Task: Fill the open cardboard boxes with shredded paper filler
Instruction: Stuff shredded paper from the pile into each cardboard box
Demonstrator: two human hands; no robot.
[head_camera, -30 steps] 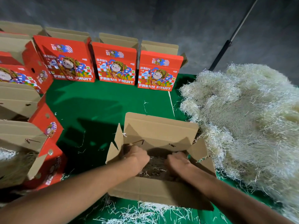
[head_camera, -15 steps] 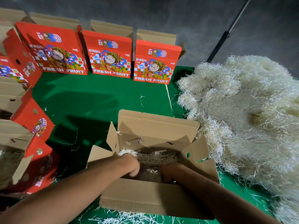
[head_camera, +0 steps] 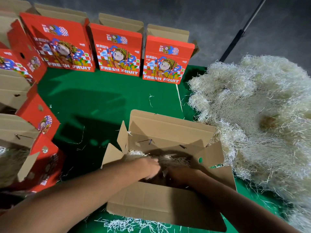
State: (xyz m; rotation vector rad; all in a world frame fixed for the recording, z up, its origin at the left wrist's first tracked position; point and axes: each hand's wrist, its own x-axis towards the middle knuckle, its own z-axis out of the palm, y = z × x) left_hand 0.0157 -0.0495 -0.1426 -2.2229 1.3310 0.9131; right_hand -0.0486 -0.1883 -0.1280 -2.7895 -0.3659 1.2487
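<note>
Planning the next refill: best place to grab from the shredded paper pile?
Probably the pile's near left edge, beside the open box. Come from above with a spread grip and rake toward the box: the strands are loose and tangled, with tufts sticking out, so a clump should pull free.
</note>
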